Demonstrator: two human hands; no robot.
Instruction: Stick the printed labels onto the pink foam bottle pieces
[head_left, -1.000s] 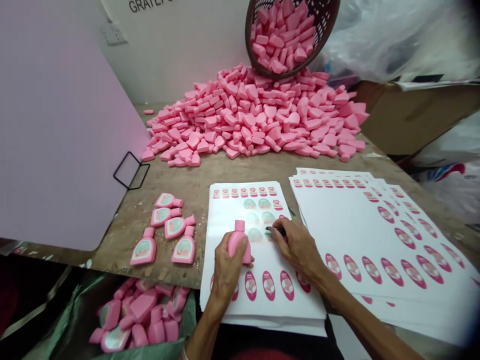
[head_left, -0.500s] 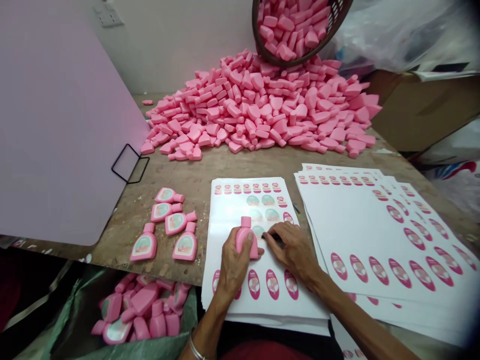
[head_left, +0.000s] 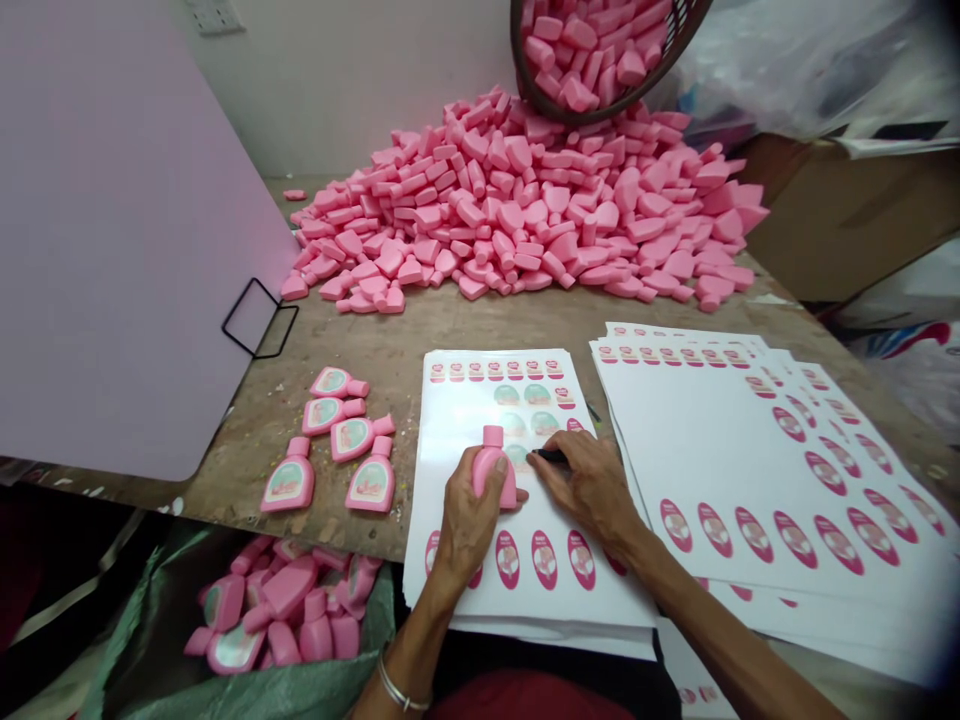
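My left hand [head_left: 471,510] is closed around a small pink bottle [head_left: 493,470], held upright with its cap away from me, above a stack of sticker sheets [head_left: 457,450]. No label shows on the side of this bottle facing up. To its right, my right hand [head_left: 581,485] pinches a thin black tool [head_left: 551,455], its tip by a green round sticker [head_left: 517,458] on the top sheet. Several pink bottles with green labels [head_left: 287,485] lie on the table left of the stack.
A large heap of pink bottles [head_left: 510,210] lies at the back, under a tilted brown basket [head_left: 600,118]. More sticker sheets [head_left: 712,440] are spread at right. A green sack [head_left: 142,620] of bottles stands below the front edge. A pink board [head_left: 135,250] rises at left.
The black tool now shows more clearly between my right fingers, and its tip is slightly farther right. My left hand keeps its hold on the bottle. The view has shifted slightly.
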